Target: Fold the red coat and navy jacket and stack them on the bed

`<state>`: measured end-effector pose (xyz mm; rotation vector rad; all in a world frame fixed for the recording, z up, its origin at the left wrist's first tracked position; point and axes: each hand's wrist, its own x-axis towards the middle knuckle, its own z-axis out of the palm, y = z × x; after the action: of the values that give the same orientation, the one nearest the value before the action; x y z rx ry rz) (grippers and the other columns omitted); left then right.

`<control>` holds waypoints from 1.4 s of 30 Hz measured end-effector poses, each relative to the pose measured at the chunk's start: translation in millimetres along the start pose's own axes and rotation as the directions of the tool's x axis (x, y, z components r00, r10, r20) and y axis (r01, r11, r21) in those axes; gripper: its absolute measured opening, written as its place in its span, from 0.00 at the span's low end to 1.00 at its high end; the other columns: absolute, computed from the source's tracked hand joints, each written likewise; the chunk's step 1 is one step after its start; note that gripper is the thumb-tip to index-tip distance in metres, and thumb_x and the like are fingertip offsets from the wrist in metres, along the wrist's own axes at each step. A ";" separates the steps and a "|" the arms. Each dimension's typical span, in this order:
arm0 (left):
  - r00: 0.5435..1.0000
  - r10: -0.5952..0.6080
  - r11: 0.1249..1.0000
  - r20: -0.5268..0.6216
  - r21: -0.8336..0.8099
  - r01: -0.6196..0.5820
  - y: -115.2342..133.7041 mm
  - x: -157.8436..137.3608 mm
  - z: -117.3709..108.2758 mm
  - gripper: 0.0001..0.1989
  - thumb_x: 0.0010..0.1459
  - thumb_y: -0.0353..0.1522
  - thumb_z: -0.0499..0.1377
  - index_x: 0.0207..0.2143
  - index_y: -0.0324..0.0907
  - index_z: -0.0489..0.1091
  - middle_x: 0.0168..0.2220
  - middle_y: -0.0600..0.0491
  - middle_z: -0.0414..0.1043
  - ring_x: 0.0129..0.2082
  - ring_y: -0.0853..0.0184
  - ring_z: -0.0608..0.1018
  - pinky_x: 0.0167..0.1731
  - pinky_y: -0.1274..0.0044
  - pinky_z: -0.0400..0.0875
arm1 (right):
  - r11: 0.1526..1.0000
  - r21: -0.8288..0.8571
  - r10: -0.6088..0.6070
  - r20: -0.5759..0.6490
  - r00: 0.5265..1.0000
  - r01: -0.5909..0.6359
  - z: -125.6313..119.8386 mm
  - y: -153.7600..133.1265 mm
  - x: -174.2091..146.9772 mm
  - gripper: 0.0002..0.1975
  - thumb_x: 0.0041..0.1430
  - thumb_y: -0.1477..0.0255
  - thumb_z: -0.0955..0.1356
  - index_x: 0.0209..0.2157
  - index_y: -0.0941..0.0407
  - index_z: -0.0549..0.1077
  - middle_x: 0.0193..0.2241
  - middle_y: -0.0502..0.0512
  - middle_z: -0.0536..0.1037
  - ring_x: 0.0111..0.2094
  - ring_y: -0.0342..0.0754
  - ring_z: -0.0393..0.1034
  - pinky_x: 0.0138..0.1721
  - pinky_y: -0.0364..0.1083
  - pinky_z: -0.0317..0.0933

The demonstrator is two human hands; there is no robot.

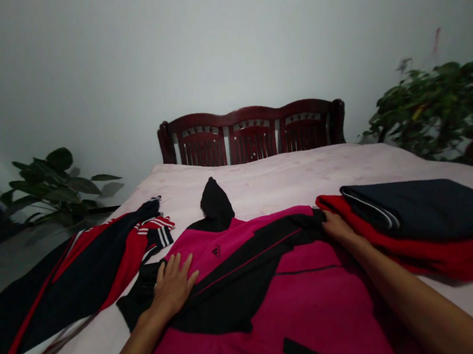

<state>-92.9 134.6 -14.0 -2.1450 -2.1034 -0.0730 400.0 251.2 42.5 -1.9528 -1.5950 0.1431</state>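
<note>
A magenta and black hooded jacket [317, 298] lies spread on the bed, its black hood [216, 203] pointing toward the headboard. One black-and-magenta sleeve [265, 247] is folded across the chest, below a small dark logo. My left hand [174, 282] rests flat on the jacket's left part with its fingers spread. At the sleeve's far end, the fingers of my right hand [338, 227] are closed on the dark cuff, beside a pile of folded clothes. The fingertips there are partly hidden.
Navy folded clothing [429, 207] lies on red folded clothing [431, 258] at the right. Navy and red striped garments [101, 259] lie loosely at the left. Behind are the pink bed sheet [296, 179] and a dark wooden headboard [253, 133]. Leafy plants [445, 110] flank the bed.
</note>
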 end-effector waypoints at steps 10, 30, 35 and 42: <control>0.994 0.113 0.990 -0.011 -0.078 -0.114 -17.8 -12.4 1.7 0.29 0.66 0.44 0.47 0.66 0.43 0.56 0.68 0.40 0.54 0.68 0.53 0.55 0.64 0.58 0.46 | 0.839 -0.253 -0.473 0.095 0.876 0.481 2.2 -30.9 -97.6 0.28 0.63 0.64 0.59 0.62 0.59 0.63 0.63 0.65 0.64 0.63 0.57 0.58 0.62 0.56 0.54; 0.995 0.056 0.844 0.084 -0.537 -0.002 -29.0 -103.7 -63.7 0.14 0.60 0.40 0.54 0.40 0.44 0.75 0.39 0.51 0.78 0.41 0.59 0.79 0.39 0.74 0.68 | 0.837 -0.094 -0.483 0.337 0.809 0.539 -51.7 -37.0 -277.4 0.29 0.64 0.55 0.61 0.63 0.51 0.63 0.63 0.58 0.64 0.64 0.59 0.58 0.61 0.61 0.58; 0.994 0.076 0.645 0.082 -0.764 0.014 -48.6 -114.5 -63.4 0.19 0.61 0.45 0.52 0.37 0.42 0.76 0.39 0.52 0.80 0.41 0.60 0.78 0.41 0.76 0.69 | 0.732 -0.008 -0.666 0.201 0.718 0.681 -53.8 -16.8 -305.0 0.22 0.61 0.63 0.66 0.56 0.48 0.71 0.56 0.58 0.73 0.56 0.57 0.69 0.53 0.57 0.66; 0.983 -0.038 0.713 0.179 -0.684 0.153 -59.7 -145.7 -49.4 0.21 0.60 0.48 0.53 0.46 0.48 0.77 0.45 0.54 0.81 0.46 0.57 0.80 0.43 0.76 0.70 | 0.700 -0.019 -0.712 0.051 0.700 0.713 -43.5 15.0 -300.7 0.10 0.61 0.64 0.67 0.40 0.53 0.76 0.39 0.57 0.81 0.39 0.54 0.76 0.44 0.51 0.70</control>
<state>-152.9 -15.4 19.8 -2.4591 -2.5688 -0.8858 351.0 -43.3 -15.7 -1.2128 -2.2758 -0.1721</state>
